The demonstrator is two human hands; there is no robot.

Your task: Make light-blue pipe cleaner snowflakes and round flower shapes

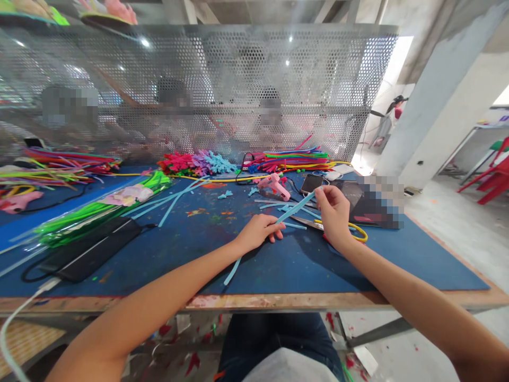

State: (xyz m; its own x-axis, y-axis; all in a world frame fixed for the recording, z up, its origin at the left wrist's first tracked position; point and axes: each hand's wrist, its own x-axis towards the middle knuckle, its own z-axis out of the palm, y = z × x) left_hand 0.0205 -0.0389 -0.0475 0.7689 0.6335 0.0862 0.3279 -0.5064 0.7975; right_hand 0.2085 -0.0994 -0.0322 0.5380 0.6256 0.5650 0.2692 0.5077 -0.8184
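Note:
Light blue fuzzy stems (296,207) stretch slantwise between my two hands above the blue table mat. My left hand (260,232) is closed round their lower part, and a tail end sticks out below it toward the table's front edge. At the upper end, my right hand (333,212) pinches the stems between thumb and fingers. Scissors with yellow handles (359,232) lie under and beside my right hand, partly hidden by it. More light blue stems (294,226) lie on the mat behind and below my hands. Beyond them rests a pink glue gun (274,185).
Bagged green stems (79,215) and a black power bank (93,249) with a white cable lie at left. Colourful stem bundles (294,159) and shaped pieces (199,162) line the back before a perforated metal screen (238,69). A phone (312,183) lies behind my right hand.

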